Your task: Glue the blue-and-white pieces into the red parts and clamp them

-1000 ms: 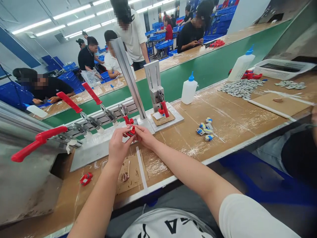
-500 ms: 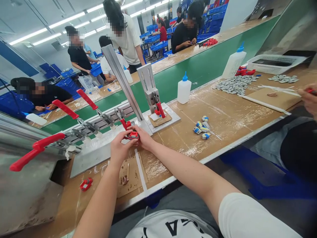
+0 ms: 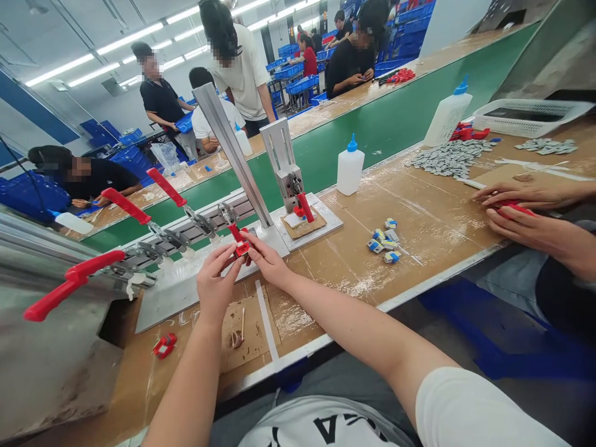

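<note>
Between my two hands, a small red plastic part is held by the fingertips, just in front of the toggle clamp row. My left hand pinches its left side with thumb and forefinger. On the other side my right hand has its fingers closed on the same part. A red clamp handle stands right behind it, partly hidden by my fingers. Below my hands, a cotton swab and a brown blob lie on a cardboard sheet. Another red part with grey inserts rests to the left.
Red-handled toggle clamps line a metal rail. A separate clamp stand is at centre. Small blue-and-white pieces, a white bottle and heaped grey pieces lie rightward. A co-worker's hands hold something red.
The red part has turned in my fingers, so its grey insert no longer shows. My left hand has moved slightly left. The co-worker's hands have come further in from the right.
</note>
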`<state>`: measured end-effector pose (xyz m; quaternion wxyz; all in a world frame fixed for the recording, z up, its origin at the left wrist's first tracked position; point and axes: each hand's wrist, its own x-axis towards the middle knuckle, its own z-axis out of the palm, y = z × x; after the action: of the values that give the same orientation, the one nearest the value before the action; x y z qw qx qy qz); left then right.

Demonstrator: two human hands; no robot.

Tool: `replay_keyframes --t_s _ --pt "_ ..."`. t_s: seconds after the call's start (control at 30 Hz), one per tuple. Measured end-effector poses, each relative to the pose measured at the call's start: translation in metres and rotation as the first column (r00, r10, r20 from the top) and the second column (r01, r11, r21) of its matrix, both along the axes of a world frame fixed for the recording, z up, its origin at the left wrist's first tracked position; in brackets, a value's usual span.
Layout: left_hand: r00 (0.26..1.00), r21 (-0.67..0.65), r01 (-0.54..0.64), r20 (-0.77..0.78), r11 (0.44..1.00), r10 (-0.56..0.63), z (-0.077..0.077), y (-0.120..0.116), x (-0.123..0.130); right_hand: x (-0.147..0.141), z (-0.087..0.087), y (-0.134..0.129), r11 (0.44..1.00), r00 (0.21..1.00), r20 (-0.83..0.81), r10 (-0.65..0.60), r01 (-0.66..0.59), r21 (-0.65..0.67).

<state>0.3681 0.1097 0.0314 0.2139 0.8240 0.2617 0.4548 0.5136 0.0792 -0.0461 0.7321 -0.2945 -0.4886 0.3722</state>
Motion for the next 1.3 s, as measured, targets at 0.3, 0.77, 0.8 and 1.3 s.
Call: replay_keyframes --t_s 0.3,0.77,0.8,1.3 --pt "0.983 0.173 -0.136 -0.099 0.976 0.154 0.019 -0.010 0.001 -0.005 -0.006 0.011 0.990 0.970 -0.204 0.135 -0.138 -0.003" --pt "0.948 0.608 -0.168 -0.118 0.776 0.297 0.029 -0.016 0.012 -0.006 0.003 0.006 0.929 0.865 -0.359 0.350 -0.370 0.013" --pt "0.951 0.621 -0.154 -0.117 0.769 0.285 0.028 -0.015 0.011 -0.006 0.003 0.006 0.929 0.866 -0.354 0.353 -0.369 0.024" --pt "0.951 0.729 -0.017 -0.200 0.684 0.238 0.027 -0.001 -0.002 0.000 0.020 -0.002 0.884 0.796 -0.466 0.385 -0.464 -0.062"
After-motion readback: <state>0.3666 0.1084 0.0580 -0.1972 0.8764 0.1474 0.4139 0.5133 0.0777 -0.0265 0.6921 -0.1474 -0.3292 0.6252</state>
